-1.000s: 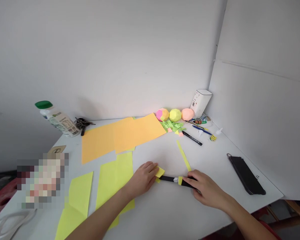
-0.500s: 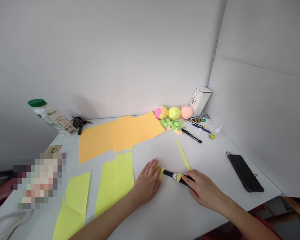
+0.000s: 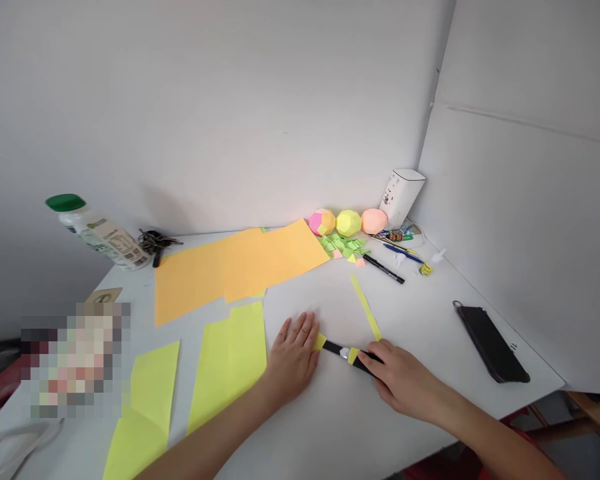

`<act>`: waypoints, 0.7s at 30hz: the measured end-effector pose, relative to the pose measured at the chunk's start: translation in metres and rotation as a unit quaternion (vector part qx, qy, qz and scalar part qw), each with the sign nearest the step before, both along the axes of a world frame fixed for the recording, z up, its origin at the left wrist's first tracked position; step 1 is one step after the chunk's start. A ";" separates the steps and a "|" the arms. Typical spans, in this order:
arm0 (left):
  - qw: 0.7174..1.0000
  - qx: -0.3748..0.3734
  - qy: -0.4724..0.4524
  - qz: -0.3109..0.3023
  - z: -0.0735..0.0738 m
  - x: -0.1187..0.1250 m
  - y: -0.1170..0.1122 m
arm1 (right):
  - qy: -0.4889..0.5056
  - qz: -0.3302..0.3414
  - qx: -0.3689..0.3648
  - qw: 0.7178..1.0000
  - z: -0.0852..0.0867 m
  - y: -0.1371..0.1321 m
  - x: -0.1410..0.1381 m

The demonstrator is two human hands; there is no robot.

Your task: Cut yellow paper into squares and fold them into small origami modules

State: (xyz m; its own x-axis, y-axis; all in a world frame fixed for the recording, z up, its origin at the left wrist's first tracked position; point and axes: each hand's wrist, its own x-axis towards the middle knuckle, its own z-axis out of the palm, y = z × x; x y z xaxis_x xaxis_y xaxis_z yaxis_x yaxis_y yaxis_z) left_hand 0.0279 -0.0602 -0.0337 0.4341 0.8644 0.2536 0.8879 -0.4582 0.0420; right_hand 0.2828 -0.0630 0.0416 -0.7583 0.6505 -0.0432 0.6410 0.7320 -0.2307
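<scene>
We have our right hand [image 3: 407,380] closed round one end of the black tool [image 3: 334,348], which stretches between both hands, our left hand [image 3: 295,352] flat, unclenched, over the small yellow piece [image 3: 321,341], then yellow strip [image 3: 366,308], black marker [image 3: 384,269], three paper balls [image 3: 349,223].

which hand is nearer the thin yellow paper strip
Right. The right hand is at the near end of the thin yellow paper strip, though whether they touch is unclear; the left hand rests farther off, to the strip's left.
</scene>
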 end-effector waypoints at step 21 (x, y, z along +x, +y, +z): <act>1.000 0.006 0.025 -0.007 -0.006 -0.002 0.002 | -0.009 0.003 -0.008 1.000 0.010 0.025 0.002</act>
State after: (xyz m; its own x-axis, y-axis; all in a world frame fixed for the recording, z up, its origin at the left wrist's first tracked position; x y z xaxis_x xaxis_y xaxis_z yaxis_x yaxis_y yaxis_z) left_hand 0.0258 -0.0586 -0.0395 0.4586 0.8554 0.2409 0.8823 -0.4707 -0.0081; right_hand 0.2845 -0.0376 0.0511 -0.7611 0.6451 -0.0683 0.6411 0.7320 -0.2307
